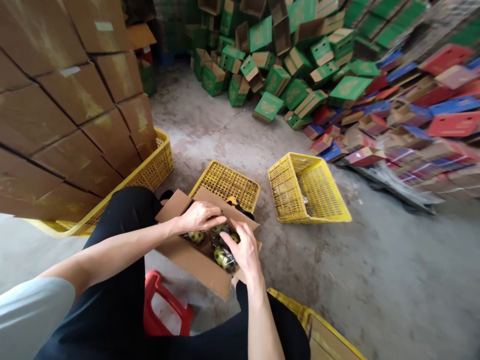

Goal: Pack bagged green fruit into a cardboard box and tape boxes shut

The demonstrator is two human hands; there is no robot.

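— Cardboard box (pixel 195 262), open-topped, sits between my knees, tilted a little, its near wall towards me and one flap sticking out at the far left. Inside I see round yellow-green fruits (pixel 222 257) with dark spots, wrapped in something shiny.

— What are the hands doing?

— My left hand (pixel 200 216) reaches over the box from the left, palm down, fingers loosely curled and lying on the fruits at the far side. Whether it has actually closed on one, I cannot tell; the fingers hide what is under them. My right hand (pixel 243 248) comes in from the near right, fingers half bent, tips touching the wrapped fruits in the middle of the box. No firm grip shows there either.

— And around the box?

— A yellow crate (pixel 227 182) lies just behind it, touching or nearly so. A second yellow crate (pixel 307 189) stands tilted to the right, apart from the first. A long yellow crate (pixel 150 172) runs along the foot of a stack of brown cartons (pixel 63 115) on my left. A red stool (pixel 165 310) shows under my legs. Green boxes (pixel 277 75) are heaped at the far side of the concrete floor (pixel 375 270), with red and blue boxes (pixel 412 120) piled to the right.
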